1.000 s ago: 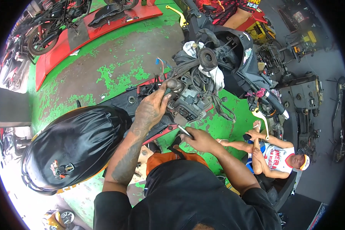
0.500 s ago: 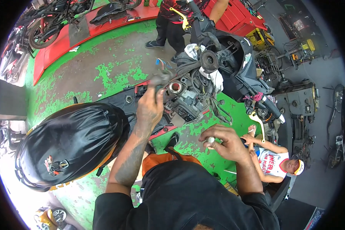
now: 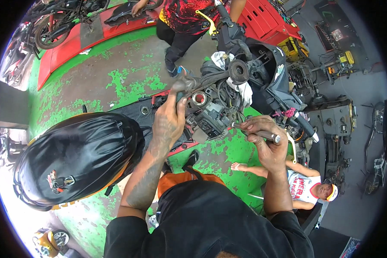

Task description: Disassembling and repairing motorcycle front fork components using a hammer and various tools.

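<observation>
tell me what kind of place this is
Most likely a motorcycle repair workshop: a stripped scooter with wiring exposed stands on a worn green floor, red lift ramps nearby, and the right hand grips a metal tool.

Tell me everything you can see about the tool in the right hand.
The tool is a slim, dark rod with a round silvery metal end that pokes out past the right hand toward the right. It lies roughly level, tilted slightly down to the right. The fingers wrap its middle, hiding most of the shaft, so its exact kind cannot be told. Its left tip reaches toward the stripped scooter's wiring.
</observation>
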The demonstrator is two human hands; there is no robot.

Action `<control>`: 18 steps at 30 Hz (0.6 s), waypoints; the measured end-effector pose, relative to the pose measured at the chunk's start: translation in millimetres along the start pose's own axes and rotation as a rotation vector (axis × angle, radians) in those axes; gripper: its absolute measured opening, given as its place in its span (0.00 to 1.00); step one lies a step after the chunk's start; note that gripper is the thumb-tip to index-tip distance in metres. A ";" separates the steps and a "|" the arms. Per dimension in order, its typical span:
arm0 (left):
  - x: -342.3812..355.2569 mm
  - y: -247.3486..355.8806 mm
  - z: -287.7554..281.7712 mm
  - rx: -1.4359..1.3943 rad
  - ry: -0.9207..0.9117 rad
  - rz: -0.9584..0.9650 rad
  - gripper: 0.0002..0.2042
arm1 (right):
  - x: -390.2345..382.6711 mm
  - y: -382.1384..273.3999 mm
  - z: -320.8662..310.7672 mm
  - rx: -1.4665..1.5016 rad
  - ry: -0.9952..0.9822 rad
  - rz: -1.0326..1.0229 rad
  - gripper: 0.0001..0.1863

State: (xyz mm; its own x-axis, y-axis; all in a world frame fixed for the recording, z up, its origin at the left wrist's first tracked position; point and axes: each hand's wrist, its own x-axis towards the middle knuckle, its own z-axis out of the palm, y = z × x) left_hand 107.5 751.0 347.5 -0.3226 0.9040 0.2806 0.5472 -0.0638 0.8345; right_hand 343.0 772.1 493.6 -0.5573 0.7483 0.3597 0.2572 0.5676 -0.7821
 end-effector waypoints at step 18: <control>-7.5 -1.4 3.3 -0.165 -0.033 0.029 0.20 | -5.5 12.3 -1.5 -0.013 0.035 0.063 0.10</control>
State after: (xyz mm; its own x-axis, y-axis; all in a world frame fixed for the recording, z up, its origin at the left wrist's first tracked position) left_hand 111.7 745.8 342.7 -0.2818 0.9140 0.2919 0.4205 -0.1558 0.8938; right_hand 350.4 775.4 482.8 -0.5120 0.7938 0.3281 0.3007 0.5235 -0.7972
